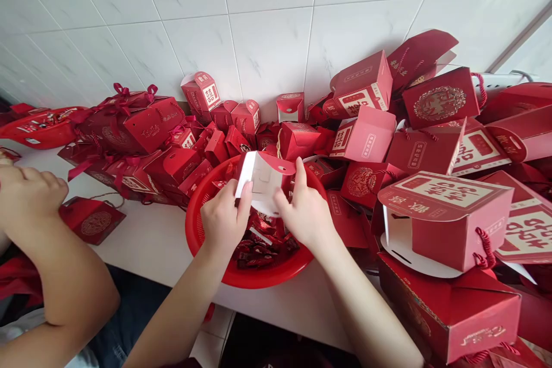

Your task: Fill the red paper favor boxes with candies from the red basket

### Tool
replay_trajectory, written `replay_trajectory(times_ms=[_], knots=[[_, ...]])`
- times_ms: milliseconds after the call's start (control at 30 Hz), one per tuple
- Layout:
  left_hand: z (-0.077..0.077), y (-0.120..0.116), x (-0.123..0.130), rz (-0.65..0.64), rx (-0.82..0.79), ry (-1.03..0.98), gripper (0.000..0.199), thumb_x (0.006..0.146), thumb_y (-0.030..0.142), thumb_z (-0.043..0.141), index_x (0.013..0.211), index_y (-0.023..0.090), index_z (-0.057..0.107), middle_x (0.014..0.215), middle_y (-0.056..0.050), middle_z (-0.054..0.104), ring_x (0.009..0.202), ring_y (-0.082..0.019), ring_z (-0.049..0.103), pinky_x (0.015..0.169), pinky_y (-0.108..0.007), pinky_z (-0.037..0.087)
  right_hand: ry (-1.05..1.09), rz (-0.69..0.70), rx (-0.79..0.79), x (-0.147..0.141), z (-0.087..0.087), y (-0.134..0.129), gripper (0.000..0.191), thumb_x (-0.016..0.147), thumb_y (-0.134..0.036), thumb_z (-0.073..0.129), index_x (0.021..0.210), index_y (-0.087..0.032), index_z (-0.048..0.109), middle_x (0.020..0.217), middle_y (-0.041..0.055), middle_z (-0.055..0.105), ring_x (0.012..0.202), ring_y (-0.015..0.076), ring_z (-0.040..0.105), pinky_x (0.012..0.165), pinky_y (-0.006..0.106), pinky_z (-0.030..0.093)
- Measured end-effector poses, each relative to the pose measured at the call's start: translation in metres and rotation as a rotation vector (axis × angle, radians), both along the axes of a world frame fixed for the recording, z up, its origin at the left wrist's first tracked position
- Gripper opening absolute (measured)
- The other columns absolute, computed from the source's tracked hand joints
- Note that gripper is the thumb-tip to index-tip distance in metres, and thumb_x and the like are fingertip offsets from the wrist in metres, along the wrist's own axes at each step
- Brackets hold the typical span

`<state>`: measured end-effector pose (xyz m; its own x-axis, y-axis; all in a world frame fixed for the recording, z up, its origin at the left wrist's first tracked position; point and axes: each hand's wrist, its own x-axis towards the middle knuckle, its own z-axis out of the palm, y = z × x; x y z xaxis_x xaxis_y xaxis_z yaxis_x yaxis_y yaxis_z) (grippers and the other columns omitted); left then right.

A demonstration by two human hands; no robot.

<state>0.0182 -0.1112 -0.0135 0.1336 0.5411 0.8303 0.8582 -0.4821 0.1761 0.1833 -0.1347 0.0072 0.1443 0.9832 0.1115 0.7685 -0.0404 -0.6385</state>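
Over a red plastic basket (202, 267), my left hand (224, 215) grips a small open gift box (262, 181) with a white inside and a red rounded flap. Its thumb presses on the near side of the box; the other fingers are mostly hidden behind. My right hand (308, 210) is at the box's right side, index finger stretched out beside the flap and thumb apart from it, near the box edge. Its remaining fingers are largely hidden. Small red-wrapped sweets (263, 244) fill the basket below both hands.
Red gift boxes crowd the right side, including a large open box (461, 236). More boxes with ribbons (150, 123) are piled at the left back against the tiled wall (267, 40). Another person's arm (56, 264) reaches in at left, near a red box (92, 221).
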Motion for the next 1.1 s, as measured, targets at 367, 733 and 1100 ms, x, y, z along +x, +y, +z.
replay_trajectory(times_ms=[367, 733, 1100], knots=[[-0.004, 0.020, -0.018, -0.093, -0.495, -0.592, 0.039, 0.097, 0.048, 0.053, 0.069, 0.020, 0.055, 0.048, 0.002, 0.054, 0.045, -0.013, 0.052, 0.051, -0.026, 0.041, 0.556, 0.148, 0.289, 0.028, -0.005, 0.001, 0.029, 0.100, -0.046, 0.048, 0.103, -0.023, 0.065, 0.080, 0.0027, 0.071, 0.067, 0.0189, 0.067, 0.062, 0.027, 0.047], [-0.001, 0.020, -0.016, -0.444, -0.852, -0.860, 0.045, 0.082, 0.046, 0.073, 0.121, 0.024, 0.069, 0.127, -0.008, 0.070, 0.124, -0.028, 0.062, 0.104, -0.042, 0.052, 0.505, 0.067, 0.384, 0.029, -0.010, 0.010, 0.036, 0.093, -0.042, 0.058, 0.123, -0.022, 0.057, 0.114, 0.0109, 0.069, 0.098, 0.0257, 0.068, 0.078, 0.038, 0.055], [0.005, 0.014, -0.024, -0.611, -1.056, -0.538, 0.049, 0.084, 0.043, 0.074, 0.129, 0.025, 0.065, 0.134, -0.010, 0.066, 0.122, -0.033, 0.064, 0.097, -0.043, 0.056, 0.689, 0.154, 0.348, 0.037, -0.004, 0.008, 0.042, 0.094, -0.054, 0.058, 0.073, -0.018, 0.060, 0.066, -0.0035, 0.048, 0.063, 0.0113, 0.041, 0.056, 0.023, 0.032]])
